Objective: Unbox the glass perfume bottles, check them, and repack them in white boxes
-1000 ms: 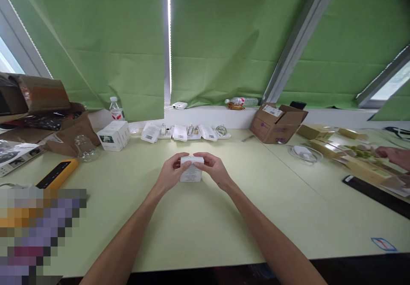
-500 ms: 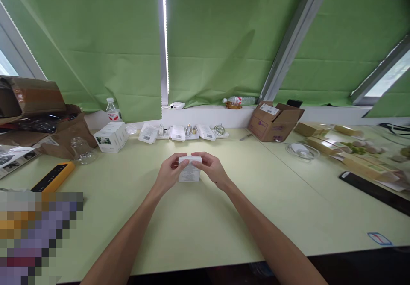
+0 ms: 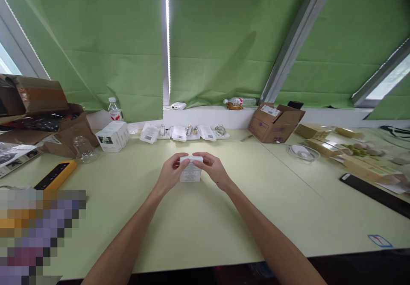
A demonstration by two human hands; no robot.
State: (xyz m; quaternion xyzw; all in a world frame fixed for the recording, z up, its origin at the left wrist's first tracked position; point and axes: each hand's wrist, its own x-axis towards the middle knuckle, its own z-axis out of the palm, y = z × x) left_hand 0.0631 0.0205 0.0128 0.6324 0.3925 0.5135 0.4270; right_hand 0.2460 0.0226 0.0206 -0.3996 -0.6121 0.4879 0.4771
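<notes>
A small white box (image 3: 190, 173) with fine grey print on its near face stands upright on the pale green table (image 3: 192, 225). My left hand (image 3: 173, 168) grips its upper left part, thumb on the near face and fingers over the top. On the upper right, my right hand (image 3: 212, 168) holds it the same way. Both thumbs point inward close to the top edge. The far side of the box is hidden. Behind it, along the wall, lie white packages with barcodes (image 3: 179, 133) beside small glass bottles (image 3: 220, 130).
White boxes (image 3: 112, 137), a clear glass jar (image 3: 85, 150) and an orange power strip (image 3: 59, 174) are on the left. Rightward stand an open cardboard box (image 3: 273, 123), a coiled white cable (image 3: 301, 151), yellow cartons (image 3: 368, 167) and a long black object (image 3: 376, 194).
The view has shifted very slightly, so the surroundings sit a little further right. Both hands keep the same hold on the white box.
</notes>
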